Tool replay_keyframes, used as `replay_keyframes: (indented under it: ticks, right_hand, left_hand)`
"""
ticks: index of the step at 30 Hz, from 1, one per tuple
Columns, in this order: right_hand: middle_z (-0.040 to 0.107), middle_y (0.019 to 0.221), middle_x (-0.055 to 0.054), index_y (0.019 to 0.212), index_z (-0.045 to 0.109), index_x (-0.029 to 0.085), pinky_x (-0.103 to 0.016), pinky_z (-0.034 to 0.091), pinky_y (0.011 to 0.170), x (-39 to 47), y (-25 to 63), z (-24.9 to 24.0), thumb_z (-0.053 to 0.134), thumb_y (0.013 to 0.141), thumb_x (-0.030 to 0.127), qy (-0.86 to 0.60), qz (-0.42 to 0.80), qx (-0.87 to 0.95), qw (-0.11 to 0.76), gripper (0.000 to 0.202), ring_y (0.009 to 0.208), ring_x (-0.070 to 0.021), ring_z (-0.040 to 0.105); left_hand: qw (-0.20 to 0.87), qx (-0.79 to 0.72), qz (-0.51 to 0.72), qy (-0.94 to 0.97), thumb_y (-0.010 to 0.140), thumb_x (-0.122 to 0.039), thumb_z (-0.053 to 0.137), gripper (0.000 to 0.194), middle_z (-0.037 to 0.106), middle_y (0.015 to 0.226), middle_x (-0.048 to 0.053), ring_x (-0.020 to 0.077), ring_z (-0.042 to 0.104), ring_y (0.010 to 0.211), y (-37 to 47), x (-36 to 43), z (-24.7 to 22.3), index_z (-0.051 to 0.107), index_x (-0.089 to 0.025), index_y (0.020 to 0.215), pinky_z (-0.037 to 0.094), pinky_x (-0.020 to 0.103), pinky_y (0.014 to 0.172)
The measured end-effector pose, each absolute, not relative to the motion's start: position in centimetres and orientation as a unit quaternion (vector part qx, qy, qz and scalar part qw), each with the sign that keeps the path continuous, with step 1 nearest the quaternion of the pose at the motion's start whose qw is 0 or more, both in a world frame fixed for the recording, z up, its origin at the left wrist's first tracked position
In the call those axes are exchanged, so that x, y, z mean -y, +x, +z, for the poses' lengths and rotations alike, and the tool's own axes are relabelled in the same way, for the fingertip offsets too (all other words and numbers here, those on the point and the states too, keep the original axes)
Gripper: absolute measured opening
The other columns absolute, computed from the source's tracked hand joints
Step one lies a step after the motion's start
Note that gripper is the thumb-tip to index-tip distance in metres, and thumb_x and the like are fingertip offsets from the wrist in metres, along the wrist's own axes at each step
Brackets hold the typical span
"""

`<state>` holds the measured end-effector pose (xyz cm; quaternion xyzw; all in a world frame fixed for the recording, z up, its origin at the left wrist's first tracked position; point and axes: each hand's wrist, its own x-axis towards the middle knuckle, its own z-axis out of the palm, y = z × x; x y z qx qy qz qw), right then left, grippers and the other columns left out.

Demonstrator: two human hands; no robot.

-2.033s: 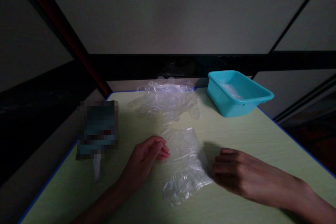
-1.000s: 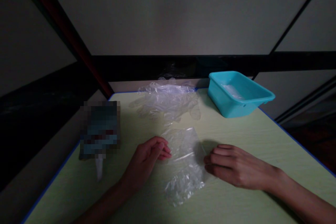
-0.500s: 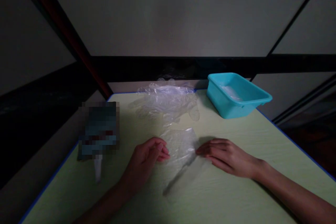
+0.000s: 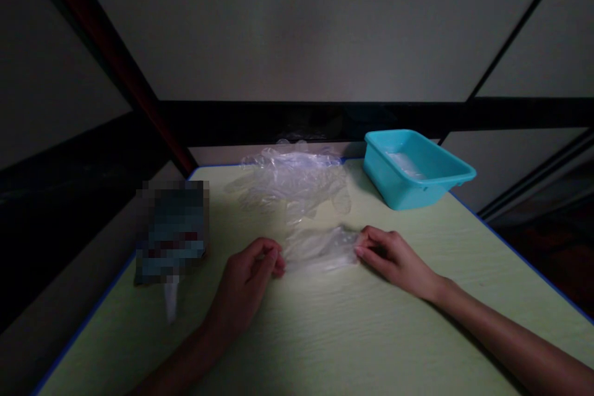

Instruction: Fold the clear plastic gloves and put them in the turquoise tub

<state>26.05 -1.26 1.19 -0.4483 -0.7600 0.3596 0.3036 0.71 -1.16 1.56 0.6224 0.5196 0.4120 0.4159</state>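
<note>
A clear disposable plastic glove [image 4: 320, 250], partly folded into a wide strip, lies across the table between my two hands. My right hand [image 4: 385, 257] pinches its right end between thumb and fingers. At the opposite end, the curled fingers of my left hand [image 4: 257, 266] are closed on the glove's edge; their exact grip is hard to see. Just beyond lies a loose pile of clear plastic gloves [image 4: 297, 179], crumpled together, with some finger shapes showing.
At the back right stands a turquoise plastic tub [image 4: 399, 192] with a flat, clear-whitish piece inside. A blurred-out packet [image 4: 174, 229] with a white strip [image 4: 171, 300] lies at the left. The pale green table [image 4: 325, 346] has a blue edge and meets a panelled wall.
The glove's near part, which hung toward me as a dark-looking strip, is now folded up into the rest. My right hand has turned to pinch its right end; my left has shifted slightly left.
</note>
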Motion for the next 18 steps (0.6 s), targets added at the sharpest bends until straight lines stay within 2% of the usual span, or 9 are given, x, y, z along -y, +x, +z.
replay_keyframes:
  ticks: [5,11,14,16,18]
  right_hand:
    - [0.053,0.062,0.002,0.085,0.045,0.016,-0.020,0.036,0.047,0.48,25.07,0.82,0.048,0.082,0.023,-0.480,0.412,0.690,0.351,0.008,0.053,-0.0100,0.049]
    - [0.054,0.072,0.000,0.098,0.044,0.017,-0.023,0.041,0.051,0.49,24.97,0.46,0.053,0.077,0.016,-0.510,0.290,0.735,0.340,0.023,0.058,-0.0121,0.050]
    - [0.056,0.090,-0.006,0.108,0.044,0.017,-0.030,0.046,0.067,0.48,25.12,0.43,0.053,0.079,0.017,-0.503,0.231,0.768,0.322,0.031,0.076,-0.0171,0.054]
    - [0.054,0.107,-0.011,0.117,0.040,0.016,-0.037,0.043,0.083,0.48,25.24,0.45,0.052,0.081,0.019,-0.482,0.208,0.793,0.310,0.038,0.096,-0.0211,0.051]
    - [0.049,0.117,-0.012,0.123,0.036,0.016,-0.040,0.038,0.092,0.52,25.36,0.50,0.051,0.082,0.020,-0.459,0.200,0.815,0.292,0.043,0.107,-0.0229,0.045]
  left_hand:
    - [0.457,-0.521,0.421,0.585,0.075,-0.030,0.051,0.013,0.059,0.064,-0.002,0.0152,0.061,0.054,0.64,0.83,1.31,0.052,-0.017,0.076,0.048,0.026,0.056]
    - [0.458,-0.527,0.418,0.581,0.074,-0.033,0.051,0.016,0.059,0.064,-0.003,0.0151,0.061,0.052,0.51,0.58,1.02,0.051,-0.017,0.078,0.048,0.027,0.054]
    - [0.457,-0.530,0.414,0.582,0.073,-0.034,0.051,0.017,0.059,0.063,-0.003,0.0155,0.062,0.051,0.53,0.57,1.09,0.050,-0.017,0.077,0.048,0.027,0.054]
    - [0.456,-0.529,0.414,0.584,0.073,-0.034,0.051,0.017,0.058,0.063,-0.003,0.0155,0.062,0.051,0.57,0.57,1.17,0.050,-0.017,0.078,0.047,0.027,0.054]
    - [0.454,-0.530,0.415,0.584,0.073,-0.033,0.050,0.017,0.058,0.064,-0.004,0.0153,0.062,0.051,0.61,0.57,1.21,0.049,-0.017,0.078,0.047,0.027,0.054]
